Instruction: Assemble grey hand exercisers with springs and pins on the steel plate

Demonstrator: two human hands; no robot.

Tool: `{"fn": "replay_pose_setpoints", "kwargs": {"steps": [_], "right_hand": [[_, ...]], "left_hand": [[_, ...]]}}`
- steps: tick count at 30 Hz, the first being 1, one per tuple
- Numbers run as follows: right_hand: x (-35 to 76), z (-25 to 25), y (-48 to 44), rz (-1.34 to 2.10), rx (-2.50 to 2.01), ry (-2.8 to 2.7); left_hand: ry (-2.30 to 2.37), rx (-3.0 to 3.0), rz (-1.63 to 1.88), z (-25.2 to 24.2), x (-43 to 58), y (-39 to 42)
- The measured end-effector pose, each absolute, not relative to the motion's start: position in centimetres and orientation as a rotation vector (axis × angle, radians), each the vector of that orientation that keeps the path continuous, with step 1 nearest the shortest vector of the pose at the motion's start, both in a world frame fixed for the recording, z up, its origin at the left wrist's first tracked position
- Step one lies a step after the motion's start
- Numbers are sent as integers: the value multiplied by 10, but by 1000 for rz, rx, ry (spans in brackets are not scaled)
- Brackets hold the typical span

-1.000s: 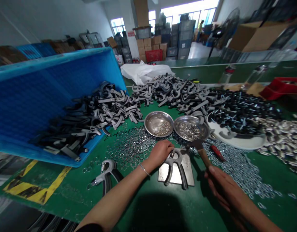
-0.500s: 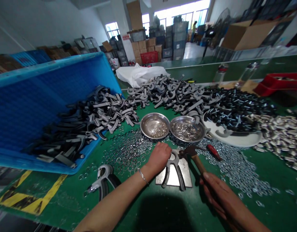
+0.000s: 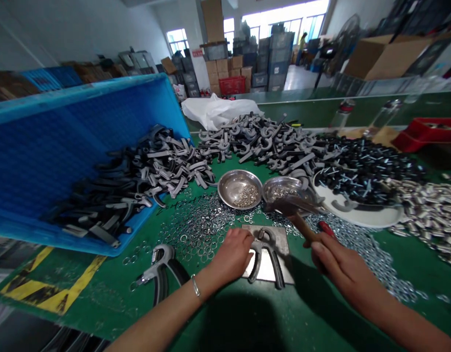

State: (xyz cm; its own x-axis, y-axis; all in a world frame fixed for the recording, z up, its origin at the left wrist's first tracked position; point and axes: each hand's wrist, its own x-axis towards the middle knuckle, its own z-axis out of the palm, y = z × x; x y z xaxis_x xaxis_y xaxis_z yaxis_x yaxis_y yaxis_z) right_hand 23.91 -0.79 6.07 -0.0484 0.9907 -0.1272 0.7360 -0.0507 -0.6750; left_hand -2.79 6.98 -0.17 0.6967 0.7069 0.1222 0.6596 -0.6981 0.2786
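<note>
Wooden-handled hammer (image 3: 302,220) lifted off the grey-and-black hand gripper (image 3: 276,266), left hand (image 3: 231,255) now beside it

Since the earlier frame, the hammer's steel head has risen away from the gripper and now hangs at 12 o'clock from it, in front of a steel dish. The left hand has slid down from the gripper's top to its 9 o'clock side. Its fingers lie close together against the gripper, but I cannot tell whether they clamp it.

The gripper lies flat on a flat steel plate (image 3: 268,271), near the front of a green bench (image 3: 101,313). The right hand (image 3: 343,268) sits at 3 o'clock from it, clamped around the hammer's handle. A red-handled screwdriver (image 3: 326,229) lies just past those fingers.

Loose silver rings (image 3: 196,227) spread from 9 to 11 o'clock, and blue-grey washers (image 3: 361,256) run toward 3 o'clock. Two round steel dishes (image 3: 239,189) of small parts stand at 12 o'clock. A second finished gripper (image 3: 161,271) lies at 9 o'clock. Further out, grey gripper handles (image 3: 262,142) heap past the dishes and spill from a tilted blue plastic crate (image 3: 64,161) at 10 o'clock, while black bolted knobs (image 3: 361,168) fill a white tray (image 3: 361,217) at 2 o'clock.
</note>
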Motion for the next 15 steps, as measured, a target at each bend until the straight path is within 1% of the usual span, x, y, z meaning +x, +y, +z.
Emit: {"fn": "replay_pose_setpoints", "kwargs": {"steps": [3,5,8,10,13,15], "right_hand": [[232,57,10,947,-1862,-1996],[230,56,17,1013,-1812,-2021],[230,53,18,931,-1822,-1962],[234,47,11,936,-1878,-1916],[243,31,-16,1160,-1844,-1730],[249,20,-47,1386,-1833,-1432]], "left_hand": [[1083,2793,182,0,-28,72],[1084,2833,167,-2,-25,76],[1099,2842,204,-5,-22,78],[1096,2837,221,-7,-23,76],[1071,2832,193,-6,-32,68],[1082,2798,156,-2,-40,62]]}}
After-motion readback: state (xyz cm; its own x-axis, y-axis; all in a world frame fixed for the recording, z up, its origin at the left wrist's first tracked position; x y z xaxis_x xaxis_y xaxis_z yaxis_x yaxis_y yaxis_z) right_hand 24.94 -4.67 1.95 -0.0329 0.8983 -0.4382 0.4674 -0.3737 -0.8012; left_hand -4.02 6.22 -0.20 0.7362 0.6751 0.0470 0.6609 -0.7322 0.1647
